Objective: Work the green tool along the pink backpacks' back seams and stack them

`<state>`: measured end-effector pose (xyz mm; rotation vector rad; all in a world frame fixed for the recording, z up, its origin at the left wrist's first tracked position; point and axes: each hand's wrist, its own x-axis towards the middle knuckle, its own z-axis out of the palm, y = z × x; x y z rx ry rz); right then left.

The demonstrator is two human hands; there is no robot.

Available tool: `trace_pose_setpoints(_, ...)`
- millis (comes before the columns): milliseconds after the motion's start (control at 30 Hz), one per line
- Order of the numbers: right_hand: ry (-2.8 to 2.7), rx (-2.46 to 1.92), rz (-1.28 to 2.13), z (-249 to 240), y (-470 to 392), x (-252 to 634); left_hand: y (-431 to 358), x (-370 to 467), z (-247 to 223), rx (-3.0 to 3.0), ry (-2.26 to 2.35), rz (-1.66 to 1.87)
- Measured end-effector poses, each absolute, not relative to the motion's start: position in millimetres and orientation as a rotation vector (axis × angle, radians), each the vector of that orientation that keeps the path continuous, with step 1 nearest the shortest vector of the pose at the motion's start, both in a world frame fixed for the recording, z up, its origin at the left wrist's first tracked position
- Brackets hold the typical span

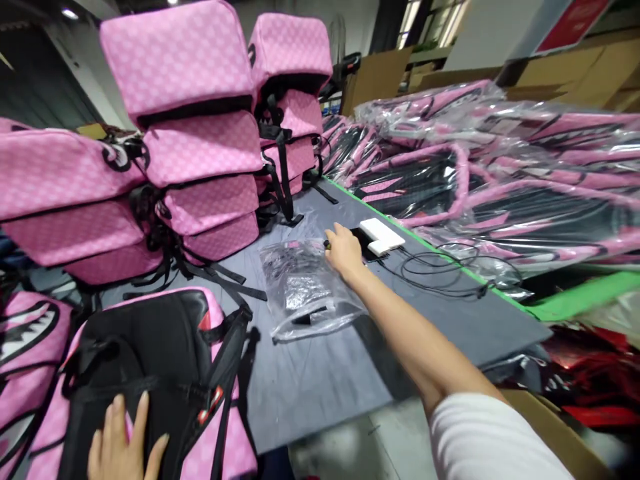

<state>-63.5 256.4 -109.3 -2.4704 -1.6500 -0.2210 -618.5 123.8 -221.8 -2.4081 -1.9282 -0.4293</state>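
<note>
Tabletop shows grey between the clear bag and the near edge, with more surface to the bag's right. The green-trimmed edge slants past on the bag's far right. Stacked pink bags bound the space to the left of and beyond the clear bag. The clear bag lies flat; a dark strip shows at its near end, whether inside or on top I cannot tell. Beyond the green edge from it, clear wrappers hold pink-and-black backpacks. To its near left sits a pink backpack, black back panel up; the left hand rests on that panel, fingers spread, gripping nothing visible. The right hand is at the bag's far right corner, fingers partly bent by a small dark item; I cannot tell if it is gripped. Just right of that corner are a white box and looped cable.
</note>
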Motion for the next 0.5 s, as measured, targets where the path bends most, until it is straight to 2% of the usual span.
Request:
trace_pose_setpoints(133, -2.037, -1.709, -0.132, -78, 193, -198, 119, -610, -203, -2.456, -1.944, -0.440)
trace_pose_setpoints(267, -2.596, -0.926, 0.076, -88, 105, -343, 116, -612, -193, -2.456, -1.962, -0.602)
trace_pose_setpoints(367, -2.793, -0.820, 0.051, -106, 67, -412, 108, -621, -175, -2.381, -2.012, -0.653)
trace_pose_setpoints(500, -2.895, -1.199, 0.182, -110, 54, -425, 96, -653, -145, -2.040, -2.544, -0.435)
